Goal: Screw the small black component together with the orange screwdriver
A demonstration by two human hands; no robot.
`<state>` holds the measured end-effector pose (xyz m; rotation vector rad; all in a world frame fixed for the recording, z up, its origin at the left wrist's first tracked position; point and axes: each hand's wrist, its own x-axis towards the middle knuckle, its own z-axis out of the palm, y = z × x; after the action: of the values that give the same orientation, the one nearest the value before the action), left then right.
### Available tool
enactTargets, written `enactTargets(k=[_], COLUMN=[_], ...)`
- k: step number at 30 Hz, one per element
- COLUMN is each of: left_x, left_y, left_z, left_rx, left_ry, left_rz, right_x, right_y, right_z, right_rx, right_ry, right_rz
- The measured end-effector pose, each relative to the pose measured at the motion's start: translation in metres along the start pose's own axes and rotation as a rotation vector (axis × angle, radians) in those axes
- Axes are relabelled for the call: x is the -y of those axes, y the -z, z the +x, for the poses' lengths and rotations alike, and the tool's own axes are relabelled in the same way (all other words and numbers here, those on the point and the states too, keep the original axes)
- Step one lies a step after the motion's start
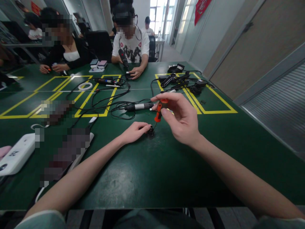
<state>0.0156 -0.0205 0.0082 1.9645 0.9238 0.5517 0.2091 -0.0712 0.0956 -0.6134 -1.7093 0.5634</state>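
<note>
A white power bank (pixel 20 156) lies at the left edge of a green desk (pixel 190 178); a white ring (pixel 80 86) sits upper left. At upper center, a co-worker (pixel 131 39) grips a black power tool (pixel 122 58). At center, the left hand (pixel 134 132) pinches a small black round part (pixel 150 133) on the desk, while an orange-and-black screwdriver (pixel 158 114), tilted, its tip at the part, is held between the thumb and fingers of the right hand (pixel 183 119). Black cables (pixel 188 82) tangle upper right.
</note>
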Motion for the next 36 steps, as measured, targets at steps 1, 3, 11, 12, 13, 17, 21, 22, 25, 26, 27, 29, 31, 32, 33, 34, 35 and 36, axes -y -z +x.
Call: enactTargets(k=[1, 3, 11, 12, 13, 17, 21, 22, 25, 26, 27, 29, 31, 32, 33, 34, 35, 36], left_x=[-0.0003, -0.0010, -0.0001, 0.0005, 0.0010, 0.0024, 0.0029, 0.0030, 0.0034, 0.0036, 0.0039, 0.0048, 0.0058, 0.0062, 0.0065, 0.0067, 0.0066, 0.0063], left_y=[0.0001, 0.0001, 0.0004, 0.0003, 0.0001, -0.0007, -0.0010, -0.0009, -0.0007, -0.0008, -0.0009, -0.0013, -0.0018, -0.0020, -0.0021, -0.0021, -0.0019, -0.0015], left_z=[-0.0001, -0.0003, -0.0007, -0.0005, -0.0003, 0.0001, 0.0000, 0.0000, 0.0003, 0.0004, 0.0005, 0.0005, 0.0005, 0.0004, 0.0003, 0.0002, 0.0002, 0.0002], left_rx=[-0.001, -0.002, 0.007, 0.008, 0.007, 0.007, 0.010, 0.007, 0.004, 0.002, 0.001, -0.005, -0.009, -0.008, -0.009, -0.010, -0.009, -0.006], left_ry=[0.001, 0.003, -0.006, -0.005, -0.004, -0.007, -0.005, -0.005, -0.009, -0.010, -0.011, -0.014, -0.017, -0.016, -0.016, -0.018, -0.024, -0.035], left_rz=[0.003, 0.004, -0.017, -0.021, -0.025, -0.034, -0.039, -0.037, -0.037, -0.037, -0.036, -0.036, -0.041, -0.045, -0.049, -0.053, -0.060, -0.070], right_x=[0.0010, 0.0028, 0.0028, 0.0027, 0.0026, 0.0020, 0.0005, 0.0001, -0.0014, -0.0019, -0.0025, -0.0035, -0.0037, -0.0035, -0.0030, -0.0024, -0.0017, -0.0010], right_y=[-0.0001, 0.0006, 0.0040, 0.0038, 0.0036, 0.0035, 0.0042, 0.0041, 0.0031, 0.0026, 0.0022, 0.0016, 0.0016, 0.0017, 0.0018, 0.0019, 0.0019, 0.0019], right_z=[-0.0002, 0.0005, 0.0042, 0.0036, 0.0030, 0.0027, 0.0055, 0.0059, 0.0049, 0.0042, 0.0034, 0.0023, 0.0022, 0.0025, 0.0030, 0.0035, 0.0039, 0.0042], right_rx=[0.009, -0.003, -0.070, -0.050, -0.033, -0.065, -0.120, -0.102, -0.032, -0.021, -0.017, -0.022, -0.029, -0.033, -0.036, -0.037, -0.033, -0.025], right_ry=[-0.023, -0.034, -0.018, -0.030, -0.044, -0.041, -0.045, -0.061, -0.095, -0.103, -0.114, -0.139, -0.156, -0.158, -0.157, -0.159, -0.164, -0.173], right_rz=[0.024, 0.015, -0.071, -0.043, -0.014, -0.014, -0.103, -0.091, 0.021, 0.066, 0.104, 0.148, 0.148, 0.136, 0.123, 0.115, 0.119, 0.137])
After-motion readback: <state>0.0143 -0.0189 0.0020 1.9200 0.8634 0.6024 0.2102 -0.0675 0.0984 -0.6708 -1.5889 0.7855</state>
